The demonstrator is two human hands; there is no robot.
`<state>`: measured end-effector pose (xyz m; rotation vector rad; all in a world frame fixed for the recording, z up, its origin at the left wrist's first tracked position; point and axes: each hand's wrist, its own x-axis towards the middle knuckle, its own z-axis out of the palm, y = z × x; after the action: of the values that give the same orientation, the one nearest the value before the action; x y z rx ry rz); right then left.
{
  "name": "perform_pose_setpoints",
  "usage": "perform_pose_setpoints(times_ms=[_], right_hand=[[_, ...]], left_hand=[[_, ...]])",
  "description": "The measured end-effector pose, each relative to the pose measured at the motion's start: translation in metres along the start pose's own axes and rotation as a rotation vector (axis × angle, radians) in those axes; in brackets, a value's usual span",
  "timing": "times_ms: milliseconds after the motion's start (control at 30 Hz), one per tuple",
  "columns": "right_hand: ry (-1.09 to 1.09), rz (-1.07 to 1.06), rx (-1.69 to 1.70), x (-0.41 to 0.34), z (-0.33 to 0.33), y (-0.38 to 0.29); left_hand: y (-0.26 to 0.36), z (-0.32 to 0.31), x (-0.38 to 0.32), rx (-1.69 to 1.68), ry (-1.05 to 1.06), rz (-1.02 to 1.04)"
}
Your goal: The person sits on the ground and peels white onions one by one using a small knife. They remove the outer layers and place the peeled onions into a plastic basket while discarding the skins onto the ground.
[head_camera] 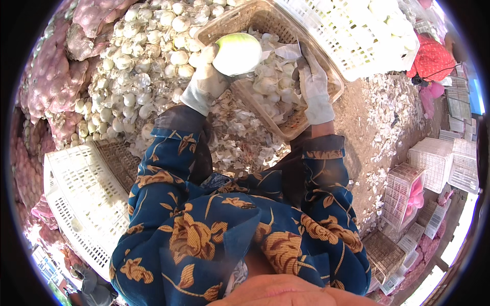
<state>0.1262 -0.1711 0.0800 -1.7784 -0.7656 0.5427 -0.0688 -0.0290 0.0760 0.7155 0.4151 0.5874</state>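
Observation:
My left hand (208, 78), in a whitish work glove, grips a large pale onion (237, 54) with a greenish top, which is held over the near-left part of a brown plastic crate (260, 111). Loose onion skins (270, 78) lie in that crate. On the right, my right hand (313, 78), gloved as well, is over the crate's right side. A thin blade (299, 45) shows at its fingertips, probably a knife's; its handle is hidden by the hand. A pale piece of onion skin (288, 51) is beside the blade.
Peeled-looking onions (130, 61) are heaped at the left, beside mesh sacks (51, 84). A white crate of onions (344, 34) stands beyond the brown one. Another white crate (88, 202) is at lower left; stacked crates (430, 160) are at right. A person in red (432, 55) is at upper right.

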Motion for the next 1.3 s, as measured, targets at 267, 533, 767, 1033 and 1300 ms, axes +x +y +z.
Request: perform_pose_setpoints(times_ms=[267,533,767,1033,1300], right_hand=[[0.079,0.002,-0.002,0.008,-0.009,-0.001],[0.067,-0.136,-0.258,0.02,-0.008,0.016],[-0.005,0.047,-0.132,0.009,0.001,0.001],[-0.031,-0.022,-0.413,0.011,0.019,-0.001],[-0.133,0.125,-0.42,-0.018,0.023,-0.04]], left_hand=[[0.029,-0.017,-0.026,-0.202,0.265,-0.01],[0.134,-0.077,-0.148,-0.074,0.579,0.441],[0.25,-0.195,-0.326,0.103,0.848,1.321],[0.178,-0.229,-0.254,0.066,1.132,0.875],[0.065,-0.233,-0.058,0.272,0.962,0.231]])
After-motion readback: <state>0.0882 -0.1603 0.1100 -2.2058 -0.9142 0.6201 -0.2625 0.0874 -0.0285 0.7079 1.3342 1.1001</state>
